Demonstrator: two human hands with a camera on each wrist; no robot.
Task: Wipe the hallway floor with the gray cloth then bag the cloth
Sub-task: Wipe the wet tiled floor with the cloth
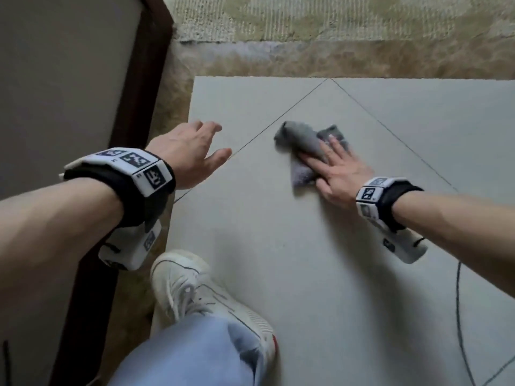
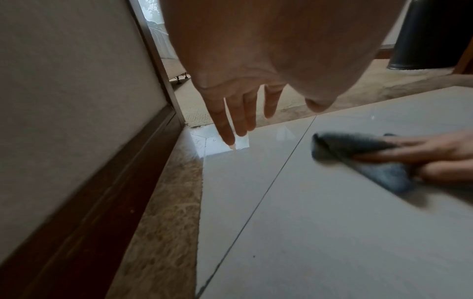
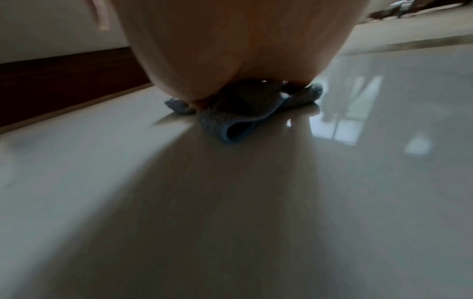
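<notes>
A crumpled gray cloth [image 1: 302,140] [image 2: 358,155] [image 3: 230,123] lies on the glossy pale tiled floor [image 1: 306,260]. My right hand [image 1: 334,165] presses flat on the cloth with straight fingers, covering its right part. In the right wrist view the palm [image 3: 230,50] hides most of the cloth. My left hand [image 1: 195,151] [image 2: 240,113] hovers a little above the floor to the cloth's left, fingers spread and relaxed, holding nothing. No bag is in view.
A wall with a dark wooden baseboard [image 1: 133,121] runs along the left, with a brown stone border [image 1: 172,107] beside it. A patterned carpet [image 1: 306,18] lies beyond the tiles. My white sneaker [image 1: 200,291] stands near. A dark cylinder [image 2: 432,34] stands far right.
</notes>
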